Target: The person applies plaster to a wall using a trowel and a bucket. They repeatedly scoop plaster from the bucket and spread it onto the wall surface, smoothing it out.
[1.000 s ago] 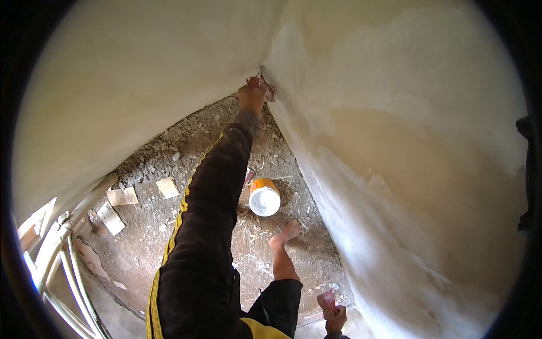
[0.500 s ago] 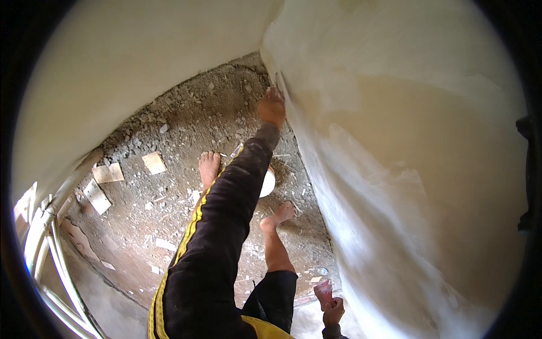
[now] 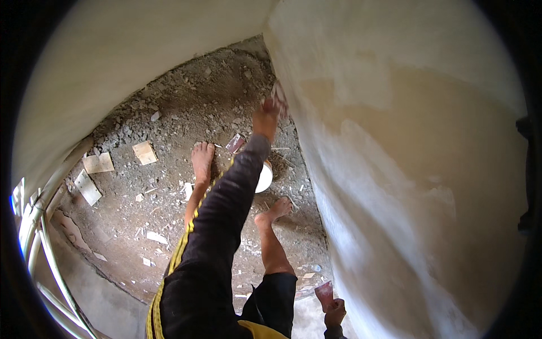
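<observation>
My left hand (image 3: 264,120), at the end of a dark sleeve with yellow stripes, reaches forward to the foot of the right-hand wall (image 3: 395,186). Its fingers are closed on a reddish flat putty scraper (image 3: 279,100) smeared with white, a little blurred, close to the wall; whether it touches is unclear. At the lower right, my right hand (image 3: 335,312) grips a second reddish scraper (image 3: 324,294) with whitish smears, its wide edge tipped up. The wall's surface is patchy, white over tan.
A white round container (image 3: 264,177) stands between my bare feet, partly behind my sleeve. A dark-red flat piece (image 3: 235,143) lies beyond it. Rubble and pale tile pieces (image 3: 99,163) litter the floor. Pale pipes (image 3: 35,220) lean at the left; another wall (image 3: 141,45) closes the far side.
My left hand has drawn back slightly from the corner, and its scraper has turned to show more of its face. The whole view has shifted a little. Both scrapers stay held.
</observation>
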Available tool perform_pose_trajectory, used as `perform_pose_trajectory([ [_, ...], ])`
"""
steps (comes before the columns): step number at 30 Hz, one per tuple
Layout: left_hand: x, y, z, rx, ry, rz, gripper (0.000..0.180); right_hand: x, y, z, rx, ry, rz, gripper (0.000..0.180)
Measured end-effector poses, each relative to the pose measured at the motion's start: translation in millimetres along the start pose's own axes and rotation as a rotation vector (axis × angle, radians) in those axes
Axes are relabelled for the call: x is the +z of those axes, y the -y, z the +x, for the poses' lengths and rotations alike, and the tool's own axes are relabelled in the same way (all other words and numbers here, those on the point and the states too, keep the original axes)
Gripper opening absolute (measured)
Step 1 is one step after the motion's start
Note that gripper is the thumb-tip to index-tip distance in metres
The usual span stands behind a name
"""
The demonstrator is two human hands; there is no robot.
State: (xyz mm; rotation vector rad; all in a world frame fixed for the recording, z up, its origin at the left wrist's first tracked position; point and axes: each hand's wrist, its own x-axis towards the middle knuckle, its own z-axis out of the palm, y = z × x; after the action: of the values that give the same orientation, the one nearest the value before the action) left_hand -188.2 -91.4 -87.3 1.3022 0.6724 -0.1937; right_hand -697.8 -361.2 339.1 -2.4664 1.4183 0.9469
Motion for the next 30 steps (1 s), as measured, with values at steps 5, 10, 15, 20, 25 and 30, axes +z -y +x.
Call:
perform_pose_trajectory([
  [5, 16.6, -4.0, 47.8, -0.128, -0.021, -0.359, 0.016, 1.7, -11.0, -6.7, 0.052, 0.038, -0.02, 0.023],
  [10, 6.9, -25.6, 25.1, -0.215, 0.063, -0.39, 0.033, 7.5, -12.2, -11.9, 0.007, 0.07, 0.014, 0.019],
  [15, 10.7, -54.3, 1.7, -0.162, 0.079, -0.395, 0.013, 1.5, -2.4, -0.3, -0.028, 0.079, 0.023, 0.021],
  [20, 29.4, -83.7, -33.6, -0.098, 0.046, -0.334, 0.011, -8.3, 3.8, 8.1, -0.082, 0.062, 0.068, 0.021],
  [25, 48.5, -119.3, -73.9, 0.039, 0.084, -0.259, 0.03, -13.8, 0.1, 9.4, -0.142, 0.029, 0.081, 0.022],
  [30, 62.7, -156.1, -127.7, 0.167, 0.148, 0.23, 0.046, -17.1, -2.7, 11.2, -0.182, 0.038, 0.049, 0.021],
])
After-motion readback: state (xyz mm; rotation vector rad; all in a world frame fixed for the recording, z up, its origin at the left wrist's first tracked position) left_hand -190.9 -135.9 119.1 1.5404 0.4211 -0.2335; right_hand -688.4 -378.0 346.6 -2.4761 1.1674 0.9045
